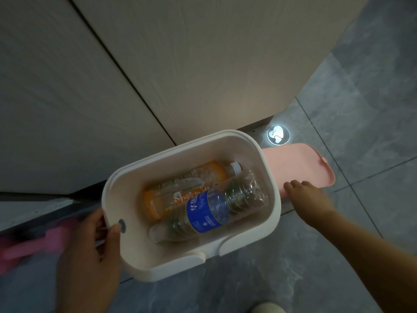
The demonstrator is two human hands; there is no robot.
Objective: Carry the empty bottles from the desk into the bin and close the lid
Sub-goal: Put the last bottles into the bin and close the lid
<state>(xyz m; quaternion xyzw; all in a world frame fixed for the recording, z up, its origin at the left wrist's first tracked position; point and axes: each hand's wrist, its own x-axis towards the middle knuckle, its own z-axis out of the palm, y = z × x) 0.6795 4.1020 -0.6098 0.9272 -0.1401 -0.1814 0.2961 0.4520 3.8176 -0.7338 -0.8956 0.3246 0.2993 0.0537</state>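
Observation:
A white bin (pixel 274 190) stands open on the grey tiled floor. Inside lie two empty plastic bottles: one with an orange label (pixel 162 199) toward the back, and a clear crumpled one with a blue label (pixel 207 213) across the front. The pink lid (pixel 300 168) lies flat on the floor just right of the bin. My left hand (pixel 94 251) grips the bin's left rim, thumb over the edge near a grey round button. My right hand (pixel 309 197) rests on the lid's near edge, fingers curled over it.
Beige cabinet panels (pixel 180 64) rise right behind the bin. A round bright spot of light (pixel 278 134) shines on the floor at the cabinet's foot. Something pink and blurred (pixel 29 247) lies at the left edge. A light shoe tip (pixel 268 308) shows at the bottom.

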